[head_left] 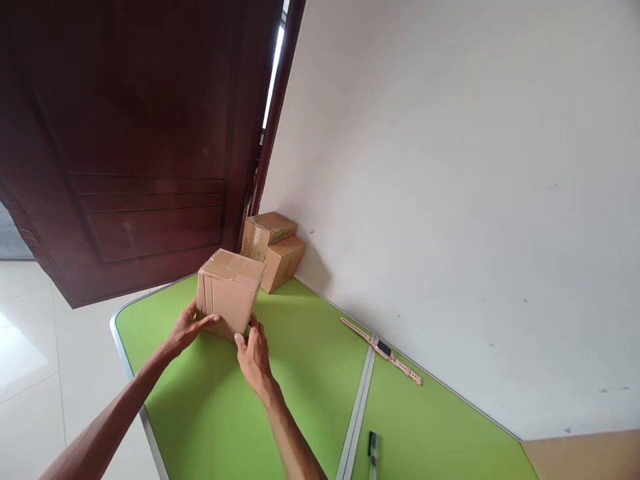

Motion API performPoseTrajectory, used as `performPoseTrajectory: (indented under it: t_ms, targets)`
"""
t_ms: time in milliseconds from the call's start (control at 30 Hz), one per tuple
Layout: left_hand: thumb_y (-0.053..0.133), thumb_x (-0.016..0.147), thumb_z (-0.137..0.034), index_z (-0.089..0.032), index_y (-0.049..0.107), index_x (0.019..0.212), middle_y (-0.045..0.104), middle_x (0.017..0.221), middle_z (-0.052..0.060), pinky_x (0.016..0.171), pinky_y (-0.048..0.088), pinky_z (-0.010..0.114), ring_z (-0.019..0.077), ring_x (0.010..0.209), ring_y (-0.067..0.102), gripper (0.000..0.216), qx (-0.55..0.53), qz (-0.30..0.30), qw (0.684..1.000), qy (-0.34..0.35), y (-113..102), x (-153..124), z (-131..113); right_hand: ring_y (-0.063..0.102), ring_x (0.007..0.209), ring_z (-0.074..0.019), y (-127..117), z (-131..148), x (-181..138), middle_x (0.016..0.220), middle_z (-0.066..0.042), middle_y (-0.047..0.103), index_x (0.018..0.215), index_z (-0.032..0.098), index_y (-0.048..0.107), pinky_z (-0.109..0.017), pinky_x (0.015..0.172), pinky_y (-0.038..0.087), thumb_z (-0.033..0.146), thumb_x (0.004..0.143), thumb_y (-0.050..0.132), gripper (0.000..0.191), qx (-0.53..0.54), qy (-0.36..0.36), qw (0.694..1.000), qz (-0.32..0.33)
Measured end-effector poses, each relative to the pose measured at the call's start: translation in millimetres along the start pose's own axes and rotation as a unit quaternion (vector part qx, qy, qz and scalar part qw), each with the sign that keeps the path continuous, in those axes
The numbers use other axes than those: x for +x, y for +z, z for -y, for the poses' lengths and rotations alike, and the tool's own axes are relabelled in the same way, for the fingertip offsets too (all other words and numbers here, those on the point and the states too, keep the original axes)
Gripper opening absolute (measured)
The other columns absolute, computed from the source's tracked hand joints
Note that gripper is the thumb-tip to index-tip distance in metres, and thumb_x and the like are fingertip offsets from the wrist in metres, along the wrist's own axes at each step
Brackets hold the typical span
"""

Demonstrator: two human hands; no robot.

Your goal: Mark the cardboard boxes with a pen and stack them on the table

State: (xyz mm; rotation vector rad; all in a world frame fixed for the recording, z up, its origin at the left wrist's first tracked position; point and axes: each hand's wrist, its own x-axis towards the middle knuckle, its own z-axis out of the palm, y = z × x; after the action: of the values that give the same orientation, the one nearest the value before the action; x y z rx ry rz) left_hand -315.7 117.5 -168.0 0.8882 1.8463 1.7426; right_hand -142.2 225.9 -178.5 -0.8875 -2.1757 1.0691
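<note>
A taped cardboard box (pixel 230 290) stands on the green table (pixel 210 400) near its far left corner. My left hand (pixel 187 328) lies against the box's near left bottom edge, fingers stretched along it. My right hand (pixel 254 353) presses on the box's near right bottom corner, fingers curled up against the side. Both hands hold the box between them.
Two more cardboard boxes (pixel 273 250) are stacked at the table's far corner against the white wall. A pink wristwatch (pixel 383 349) lies flat by the wall. A dark pen (pixel 373 447) lies near the table's centre seam. A dark wooden door (pixel 130 140) stands behind.
</note>
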Motion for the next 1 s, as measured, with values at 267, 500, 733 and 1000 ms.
performPoseTrajectory:
  t_ms: [267,500,733,1000]
  targets:
    - [0.072,0.104,-0.037,-0.017,0.068,0.135,0.069,0.14,0.011,0.105,0.059,0.054,0.0302,0.123,0.07,0.036,0.028,-0.047,0.998,0.015,13,89,25,0.061,0.136,-0.0332,14,-10,84,0.149,-0.017,0.062,0.149,0.015,0.057,-0.056,0.116,0.048,0.027,0.101,0.067,0.05,-0.037,0.024,0.998,0.038]
    - [0.071,0.104,-0.038,-0.017,0.068,0.134,0.07,0.136,0.01,0.099,0.062,0.05,0.0293,0.117,0.072,0.037,0.084,-0.125,0.988,0.027,22,142,36,0.057,0.142,-0.0341,26,-11,115,0.157,-0.014,0.056,0.149,0.02,0.058,-0.06,0.118,0.046,0.029,0.103,0.07,0.048,-0.046,0.031,0.996,0.067]
    - [0.072,0.104,-0.036,-0.019,0.065,0.139,0.067,0.143,0.012,0.102,0.061,0.053,0.0296,0.122,0.07,0.04,0.152,-0.215,0.964,0.034,37,167,43,0.047,0.154,-0.0374,30,-7,129,0.166,-0.016,0.049,0.158,0.02,0.051,-0.066,0.125,0.038,0.031,0.103,0.071,0.059,-0.036,0.027,0.994,0.098]
    - [0.065,0.105,-0.051,-0.019,0.065,0.137,0.069,0.135,0.011,0.106,0.056,0.056,0.0302,0.12,0.069,0.045,0.231,-0.196,0.952,0.049,52,127,-9,0.06,0.145,-0.0396,-23,32,55,0.151,-0.026,0.064,0.153,0.004,0.058,-0.052,0.12,0.05,0.018,0.092,0.073,0.064,-0.029,0.033,0.985,0.166]
